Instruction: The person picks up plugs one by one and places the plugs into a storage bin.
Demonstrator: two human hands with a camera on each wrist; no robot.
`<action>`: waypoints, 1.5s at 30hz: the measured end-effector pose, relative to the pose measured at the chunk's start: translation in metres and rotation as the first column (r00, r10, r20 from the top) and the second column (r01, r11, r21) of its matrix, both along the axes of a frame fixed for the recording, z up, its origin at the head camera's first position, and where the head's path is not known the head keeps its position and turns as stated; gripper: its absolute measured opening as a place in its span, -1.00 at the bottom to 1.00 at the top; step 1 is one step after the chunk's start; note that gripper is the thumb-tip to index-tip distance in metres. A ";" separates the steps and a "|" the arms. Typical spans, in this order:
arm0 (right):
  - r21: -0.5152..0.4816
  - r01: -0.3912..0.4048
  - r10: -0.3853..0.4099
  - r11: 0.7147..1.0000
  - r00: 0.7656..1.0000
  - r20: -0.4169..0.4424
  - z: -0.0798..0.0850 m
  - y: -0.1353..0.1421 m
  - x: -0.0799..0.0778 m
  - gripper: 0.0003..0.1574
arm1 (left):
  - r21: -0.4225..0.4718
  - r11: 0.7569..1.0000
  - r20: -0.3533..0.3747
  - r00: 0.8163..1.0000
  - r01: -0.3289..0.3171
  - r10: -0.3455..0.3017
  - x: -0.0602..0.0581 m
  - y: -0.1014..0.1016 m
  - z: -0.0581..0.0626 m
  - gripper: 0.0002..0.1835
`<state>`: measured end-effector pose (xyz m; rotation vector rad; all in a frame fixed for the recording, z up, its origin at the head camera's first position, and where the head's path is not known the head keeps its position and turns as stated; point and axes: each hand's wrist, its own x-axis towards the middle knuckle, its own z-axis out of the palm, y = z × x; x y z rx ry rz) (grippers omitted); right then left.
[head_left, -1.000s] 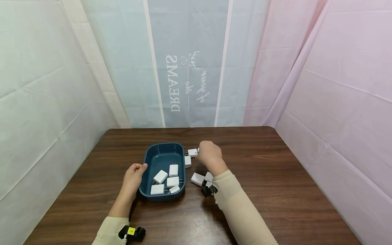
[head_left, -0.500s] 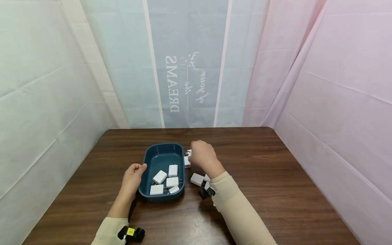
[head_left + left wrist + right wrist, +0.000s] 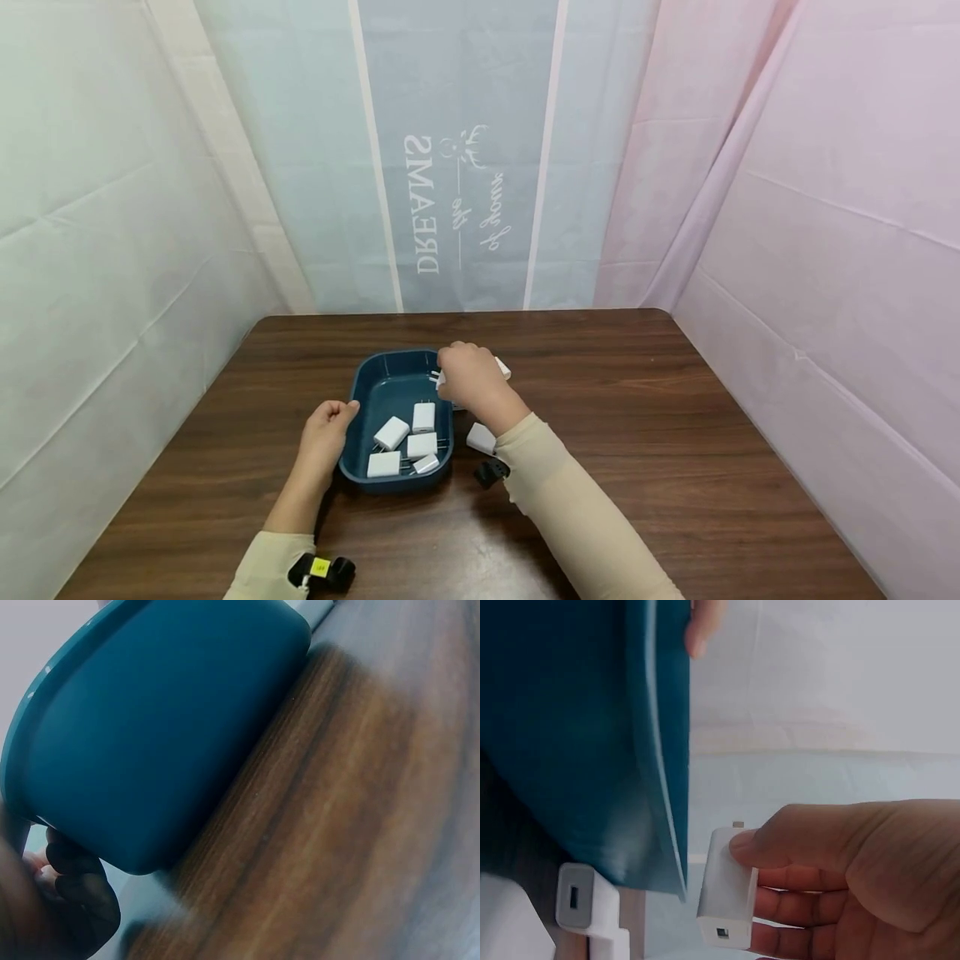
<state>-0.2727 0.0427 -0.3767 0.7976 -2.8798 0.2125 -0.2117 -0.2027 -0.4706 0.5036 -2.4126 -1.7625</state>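
Observation:
My left hand [image 3: 327, 427] grips the left rim of a dark blue plastic tray [image 3: 390, 395], thumb on the edge. In the left wrist view its curled fingers [image 3: 82, 896] show by the tray's outer wall [image 3: 165, 727]. Over the tray's far right rim, my right hand [image 3: 474, 377] pinches a white USB charger [image 3: 729, 889] between thumb and fingers, prongs pointing left in the head view. Inside the tray, several white chargers [image 3: 423, 417] lie toward the near end.
Outside the tray's right wall, another charger [image 3: 589, 896] stands close by. One more charger [image 3: 503, 368] shows behind my right hand, and a charger [image 3: 481, 438] lies by the right wrist camera [image 3: 491, 473]. The wooden table [image 3: 637, 400] meets hanging cloth at the back.
My right hand has moved left from the table beside the tray to over its rim, bringing a charger with it. The left hand and tray have stayed in place.

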 end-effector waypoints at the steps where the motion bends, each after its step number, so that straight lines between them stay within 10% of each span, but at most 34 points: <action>1: 0.004 -0.007 0.007 1.000 1.000 -0.011 -0.001 -0.002 0.000 -0.66 | -0.001 1.000 -0.001 1.000 0.000 0.000 0.000 0.000 0.000 -0.60; 19: 0.068 -0.154 0.156 0.986 0.988 -0.015 -0.017 -0.034 -0.003 -0.56 | 0.006 1.000 -0.006 1.000 0.001 -0.001 -0.001 0.000 0.001 -0.60; 45: 0.328 -0.346 0.373 0.879 0.927 -0.021 -0.021 -0.075 -0.005 -0.53 | 0.015 1.000 -0.001 1.000 0.002 -0.002 0.001 0.002 0.002 -0.63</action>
